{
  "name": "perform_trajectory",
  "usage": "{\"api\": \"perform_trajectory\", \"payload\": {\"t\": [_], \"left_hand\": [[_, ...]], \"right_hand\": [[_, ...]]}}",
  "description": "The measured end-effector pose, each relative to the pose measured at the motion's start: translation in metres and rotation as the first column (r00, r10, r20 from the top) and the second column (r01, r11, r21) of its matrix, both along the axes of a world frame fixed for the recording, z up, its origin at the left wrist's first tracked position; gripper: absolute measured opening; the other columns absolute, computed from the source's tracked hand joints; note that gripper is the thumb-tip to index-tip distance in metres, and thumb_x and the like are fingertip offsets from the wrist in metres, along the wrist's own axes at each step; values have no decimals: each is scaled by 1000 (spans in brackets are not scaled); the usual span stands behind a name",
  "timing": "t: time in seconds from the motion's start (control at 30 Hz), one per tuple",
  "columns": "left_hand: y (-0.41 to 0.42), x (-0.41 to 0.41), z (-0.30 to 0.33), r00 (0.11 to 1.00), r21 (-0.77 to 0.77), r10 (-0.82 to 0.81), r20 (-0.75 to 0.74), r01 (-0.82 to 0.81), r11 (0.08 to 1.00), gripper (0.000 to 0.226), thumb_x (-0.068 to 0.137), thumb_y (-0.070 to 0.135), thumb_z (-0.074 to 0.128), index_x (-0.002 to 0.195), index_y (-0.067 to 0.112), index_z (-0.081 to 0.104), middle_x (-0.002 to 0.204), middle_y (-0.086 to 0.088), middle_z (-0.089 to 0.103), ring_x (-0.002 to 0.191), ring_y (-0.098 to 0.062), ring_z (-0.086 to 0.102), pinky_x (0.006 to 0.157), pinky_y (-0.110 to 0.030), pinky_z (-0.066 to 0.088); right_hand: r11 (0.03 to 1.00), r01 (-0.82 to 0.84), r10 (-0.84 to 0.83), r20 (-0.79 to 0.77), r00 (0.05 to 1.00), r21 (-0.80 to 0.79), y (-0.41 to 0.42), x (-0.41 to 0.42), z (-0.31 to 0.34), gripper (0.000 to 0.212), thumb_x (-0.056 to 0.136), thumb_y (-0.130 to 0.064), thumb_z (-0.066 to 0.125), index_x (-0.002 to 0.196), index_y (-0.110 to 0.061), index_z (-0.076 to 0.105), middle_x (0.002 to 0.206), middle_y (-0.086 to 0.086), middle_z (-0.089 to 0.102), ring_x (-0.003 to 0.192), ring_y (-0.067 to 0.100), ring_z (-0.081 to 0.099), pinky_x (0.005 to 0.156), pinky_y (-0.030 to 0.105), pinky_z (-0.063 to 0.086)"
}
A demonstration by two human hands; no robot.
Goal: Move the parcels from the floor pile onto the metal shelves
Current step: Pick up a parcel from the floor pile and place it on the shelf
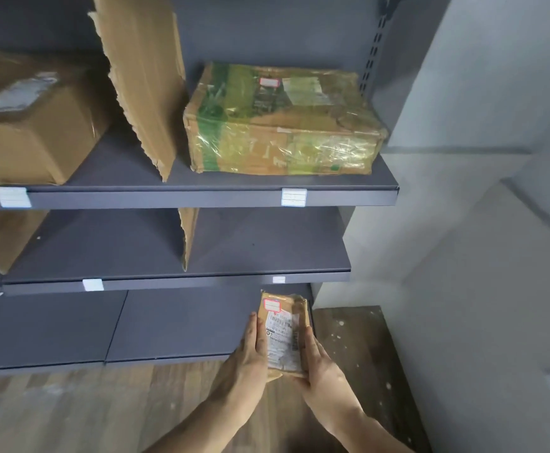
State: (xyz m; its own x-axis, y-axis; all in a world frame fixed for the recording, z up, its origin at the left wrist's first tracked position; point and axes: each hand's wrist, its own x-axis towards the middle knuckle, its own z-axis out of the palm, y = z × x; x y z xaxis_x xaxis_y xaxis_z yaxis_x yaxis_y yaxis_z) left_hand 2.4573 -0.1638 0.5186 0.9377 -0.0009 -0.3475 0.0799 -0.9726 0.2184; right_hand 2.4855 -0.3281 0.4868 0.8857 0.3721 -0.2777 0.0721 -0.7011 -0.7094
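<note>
Brown small parcel (283, 335) is being held between left hand (250, 351) and right hand (319, 364), placing step; next: setting it on bottom shelf (182, 325).

Matt grey metal shelves (182, 197) — glossy plastic-wrapped cardboard box (283, 122) — worn wooden floor (136, 407)

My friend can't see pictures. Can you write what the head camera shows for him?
Two hands, left hand and right hand, hold a small taped parcel in front of the bottom shelf of grey metal shelving. On the top shelf sit a plastic-wrapped box, a plain brown box and an upright cardboard divider.
</note>
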Motion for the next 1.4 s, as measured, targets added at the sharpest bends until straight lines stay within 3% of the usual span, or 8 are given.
{"api": "perform_trajectory", "payload": {"t": [0.1, 0.7, 0.8, 0.97, 1.07, 1.2, 1.33, 1.4], "left_hand": [[3, 8, -3, 1000, 4, -4, 2, 4, 1000, 80, 103, 15, 42, 151, 4, -22, 158, -15, -28, 145, -25, 30, 111, -29, 36], [31, 109, 16, 998, 104, 39, 56, -44, 994, 84, 98, 5, 45, 151, 2, -20, 159, -19, -24, 136, -29, 42, 97, -30, 46], [39, 139, 8, 996, 135, 61, 72, -70, 988, 85, 97, 5, 46, 152, 2, -19, 160, -18, -22, 143, -29, 32, 101, -29, 42], [51, 184, -34, 988, 178, 136, 66, -146, 973, 77, 97, 3, 42, 153, -1, -10, 162, -21, -11, 138, -28, 41, 103, -30, 42], [53, 203, -50, 965, 109, 123, 231, -151, 983, 86, 85, 6, 65, 151, -10, 13, 159, -29, 10, 115, -29, 61, 89, -28, 52], [67, 237, -72, 973, 18, 154, 172, -160, 987, 69, 102, 9, 33, 155, 23, -9, 162, 7, -14, 141, -31, 36, 110, -36, 37], [75, 273, -67, 983, 133, 109, 148, -129, 983, 73, 100, 15, 41, 156, 20, -6, 163, -2, -10, 141, -27, 34, 109, -36, 38], [74, 284, -55, 973, 199, 114, 200, -154, 968, 67, 100, 28, 47, 155, 18, 10, 161, -4, 9, 132, -26, 45, 100, -38, 46]], "right_hand": [[1000, -16, 16, 6, 1000, -25, 4, 7, -5, 92, 95, -38, 55, 152, -38, -17, 152, -23, 29, 133, 7, 46, 105, 17, 38], [968, -112, 144, 134, 980, -226, 41, 124, 8, 83, 98, -49, 45, 156, -27, -10, 151, 0, 40, 124, 20, 54, 92, 32, 51], [953, -105, 152, 148, 977, -285, 56, 156, 5, 79, 100, -49, 43, 156, -25, -7, 147, 3, 43, 126, 23, 50, 94, 38, 48], [926, -107, 163, 127, 979, -361, 75, 198, -17, 79, 101, -39, 45, 156, -23, -9, 150, 5, 39, 128, 26, 47, 98, 38, 45], [913, -109, 166, 112, 980, -394, 78, 214, -28, 74, 103, -34, 41, 157, -20, -9, 150, 6, 39, 127, 26, 47, 97, 38, 44], [953, -18, 63, 139, 988, -302, 87, 239, -39, 79, 99, -38, 51, 157, -27, -2, 146, 3, 45, 124, 28, 51, 94, 37, 45], [982, 77, -63, 85, 994, -171, 97, 273, -46, 79, 94, -37, 58, 156, -34, 8, 143, 6, 47, 125, 29, 51, 96, 37, 44], [984, 159, -155, 62, 986, -83, 100, 282, -45, 85, 90, -32, 64, 156, -32, 9, 150, 5, 39, 132, 29, 46, 101, 38, 43]]}}
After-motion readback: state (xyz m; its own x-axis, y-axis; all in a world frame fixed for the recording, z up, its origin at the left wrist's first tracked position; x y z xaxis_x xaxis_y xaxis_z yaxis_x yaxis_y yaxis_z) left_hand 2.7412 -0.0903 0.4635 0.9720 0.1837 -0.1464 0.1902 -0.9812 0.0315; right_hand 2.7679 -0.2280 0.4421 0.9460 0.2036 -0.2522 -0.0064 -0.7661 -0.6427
